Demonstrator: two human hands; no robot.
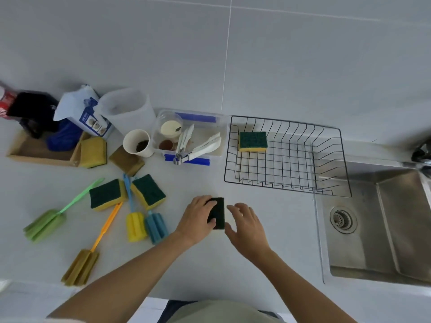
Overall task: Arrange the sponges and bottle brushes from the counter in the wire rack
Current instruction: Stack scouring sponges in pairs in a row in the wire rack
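My left hand (pixel 198 217) grips a dark green sponge (pixel 218 213) above the counter's middle. Just right of it, my right hand (pixel 245 226) hovers with fingers spread, holding nothing. The black wire rack (pixel 289 185) stands beyond them, with one green-and-yellow sponge (pixel 253 141) in its back left corner. On the left counter lie two green-topped sponges (pixel 106 194) (pixel 149 191), two more sponges (pixel 93 152) (pixel 127 160) farther back, and several bottle brushes: green (pixel 46 222), orange (pixel 81 266), yellow (pixel 135 226) and blue (pixel 155 227).
A steel sink (pixel 382 224) with a drain lies right of the rack. Behind the sponges stand a paper cup (pixel 137 143), a clear box of utensils (pixel 191 138), a white jug (pixel 127 110), a bag (pixel 81 110) and a wooden tray (pixel 39 150).
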